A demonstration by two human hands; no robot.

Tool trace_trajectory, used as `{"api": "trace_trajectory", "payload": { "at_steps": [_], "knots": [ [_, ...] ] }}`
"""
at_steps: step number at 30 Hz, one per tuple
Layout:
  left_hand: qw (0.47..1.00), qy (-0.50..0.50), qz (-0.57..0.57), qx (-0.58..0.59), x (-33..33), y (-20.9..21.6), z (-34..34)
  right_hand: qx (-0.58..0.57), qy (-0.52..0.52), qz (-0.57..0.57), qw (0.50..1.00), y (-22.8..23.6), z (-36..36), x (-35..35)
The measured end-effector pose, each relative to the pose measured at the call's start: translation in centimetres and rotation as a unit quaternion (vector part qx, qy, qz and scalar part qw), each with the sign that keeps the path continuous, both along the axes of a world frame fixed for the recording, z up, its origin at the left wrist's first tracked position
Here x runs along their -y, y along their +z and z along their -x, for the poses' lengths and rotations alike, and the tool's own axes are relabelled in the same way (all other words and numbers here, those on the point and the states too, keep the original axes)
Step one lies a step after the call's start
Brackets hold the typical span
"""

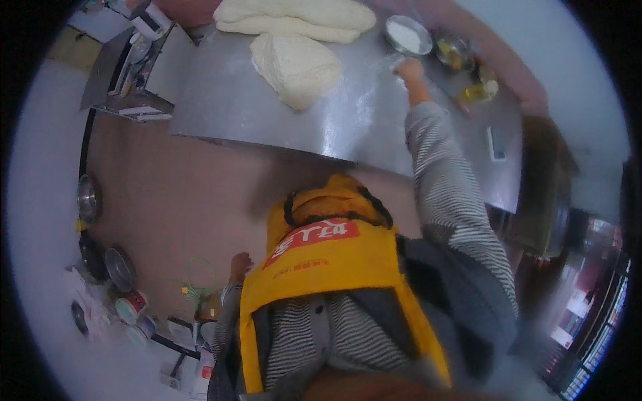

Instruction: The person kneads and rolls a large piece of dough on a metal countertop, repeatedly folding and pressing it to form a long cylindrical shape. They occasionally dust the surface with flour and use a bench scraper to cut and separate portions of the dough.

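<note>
My right arm reaches far across the metal table [361, 127]. At its end my right hand [410, 69] is closed low over the tabletop, just in front of a metal bowl of white powder [406, 35]. Something pale shows by its fingertips, too blurred to name. To the left of that hand lies a large pale lump of dough [296, 68]. Behind the lump a long, thick, folded piece of dough [294, 20] stretches along the far side. My left hand [241, 265] hangs low beside my yellow apron [328, 264], away from the table; its fingers are too blurred to read.
Right of the powder bowl stand another metal bowl [455, 52] and a bottle of yellow liquid [476, 92]. A small whitish rectangular thing [496, 143] lies near the table's right edge. A cabinet [150, 73] adjoins the left end. Pans [120, 269] and tubs line the left wall.
</note>
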State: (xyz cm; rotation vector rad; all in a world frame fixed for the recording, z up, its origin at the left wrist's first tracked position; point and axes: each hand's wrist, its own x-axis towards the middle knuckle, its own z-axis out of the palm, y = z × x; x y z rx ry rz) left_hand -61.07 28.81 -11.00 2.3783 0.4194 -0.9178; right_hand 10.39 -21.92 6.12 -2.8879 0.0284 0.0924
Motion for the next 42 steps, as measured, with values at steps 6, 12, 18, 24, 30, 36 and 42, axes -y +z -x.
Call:
{"api": "trace_trajectory", "payload": {
  "at_steps": [6, 12, 18, 24, 30, 36, 42],
  "knots": [
    [0.987, 0.127, 0.094, -0.026, 4.2, -2.4, 1.0, -0.102, 0.057, 0.141, 0.983, 1.1, 4.0, 8.1],
    [0.990, 0.108, 0.085, 0.020, 5.2, -3.9, -1.5, -0.099, 0.085, 0.081, 0.988, -3.1, 13.1, 11.3],
    [0.957, 0.219, 0.181, 0.058, 5.8, -1.7, -9.2, -0.078, 0.143, -0.115, 0.980, -7.9, 17.5, 9.8],
    [0.939, 0.304, 0.162, -0.020, 5.8, 1.1, -12.1, -0.083, 0.172, -0.146, 0.971, -1.2, 14.5, 2.8],
    [0.972, 0.197, 0.110, -0.062, 11.9, 4.8, -12.3, 0.027, 0.137, -0.130, 0.982, -3.7, 12.0, 10.4],
    [0.965, 0.216, 0.121, -0.083, 10.8, 5.3, -12.6, 0.054, 0.073, -0.225, 0.970, -4.5, 11.1, 9.6],
    [0.976, 0.200, 0.078, 0.034, 9.0, 9.2, -21.8, -0.027, -0.003, -0.152, 0.988, -6.8, 11.5, 10.8]
  ]
}}
